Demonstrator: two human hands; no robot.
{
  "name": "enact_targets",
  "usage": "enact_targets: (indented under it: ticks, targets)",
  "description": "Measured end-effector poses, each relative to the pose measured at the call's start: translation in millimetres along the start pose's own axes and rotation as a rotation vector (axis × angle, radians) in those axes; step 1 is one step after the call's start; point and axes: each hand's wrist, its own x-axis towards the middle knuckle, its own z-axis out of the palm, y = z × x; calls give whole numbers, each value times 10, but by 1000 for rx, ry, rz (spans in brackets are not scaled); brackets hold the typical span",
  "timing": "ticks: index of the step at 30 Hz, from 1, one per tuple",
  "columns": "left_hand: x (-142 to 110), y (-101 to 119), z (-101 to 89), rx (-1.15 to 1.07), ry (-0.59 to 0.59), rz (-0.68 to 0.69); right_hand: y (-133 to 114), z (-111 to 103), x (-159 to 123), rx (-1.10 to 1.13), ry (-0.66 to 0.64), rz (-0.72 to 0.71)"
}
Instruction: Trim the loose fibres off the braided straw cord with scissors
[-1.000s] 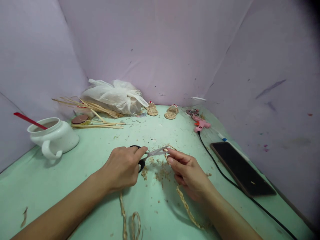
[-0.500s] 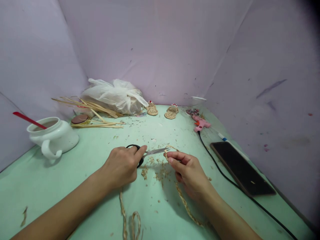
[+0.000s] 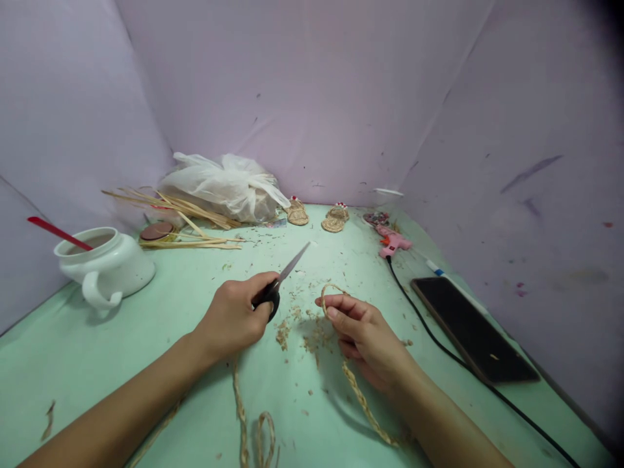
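Note:
My left hand (image 3: 240,316) is closed around the black handles of a pair of scissors (image 3: 292,263), whose blades are together and point up and to the right. Between thumb and fingers, my right hand (image 3: 363,331) pinches a braided straw cord (image 3: 359,391) close to its end. A small loop of the cord rises above the fingertips, and the rest hangs below the hand toward the front. More braided cord (image 3: 240,413) lies in front of me, with a loop at the bottom. Small straw scraps (image 3: 312,335) are scattered between my hands.
At the left stands a white pot (image 3: 119,260) with a red stick (image 3: 58,233). Straw strips (image 3: 195,211) lie by a white plastic bag (image 3: 227,185). Two small woven sandals (image 3: 334,220) sit at the back. A pink glue gun (image 3: 394,240), its black cable and a phone (image 3: 472,328) are at the right.
The scissors have swung away from the cord's end, and their blades have closed and turned upward. My right hand has stayed nearly in place with the cord.

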Motion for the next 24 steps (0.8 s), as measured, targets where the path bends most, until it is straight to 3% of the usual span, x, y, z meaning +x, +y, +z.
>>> enact_targets:
  ticks: [5,9,16,24]
  targets:
    - [9,164,120,-684,-71,-378,66,42,-11,-109,-145,-32]
    - [-50,264,206,-998,-157,-402,140,93,-11,-81,-191,-6]
    - [-84,345,246,-952,-133,-444,142,65,1,-16,-212,-152]
    - [-65,305,326,-856,-80,-478,98,44,-13,103,-157,-133]
